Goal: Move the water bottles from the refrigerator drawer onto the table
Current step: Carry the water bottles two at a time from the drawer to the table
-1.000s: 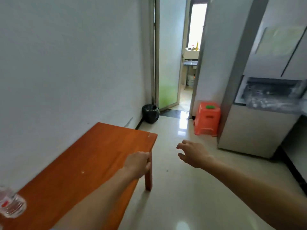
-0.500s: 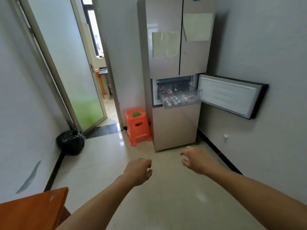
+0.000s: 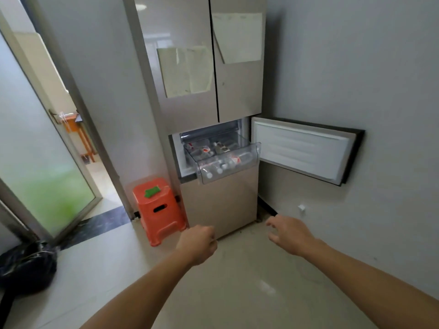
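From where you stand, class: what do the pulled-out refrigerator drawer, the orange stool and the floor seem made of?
Refrigerator drawer: clear glossy plastic, probably; water bottles show through its front wall. Orange stool: moulded plastic, smooth; uniform colour, rounded edges, a cut-out slot. Floor: probably polished tile or stone; it mirrors light.

Refrigerator [image 3: 202,119] front: brushed-metal look, satin sheen. Drawer [image 3: 247,168]: clear glossy plastic; water bottles [image 3: 219,166] inside, clear plastic too. Open door lining [image 3: 301,150]: smooth white plastic. Paper sheets [image 3: 185,72] on upper doors: matt, creased. Stool [image 3: 159,210]: shiny orange plastic. Floor [image 3: 237,281]: polished glossy tile. Wall [image 3: 356,67]: matt paint.
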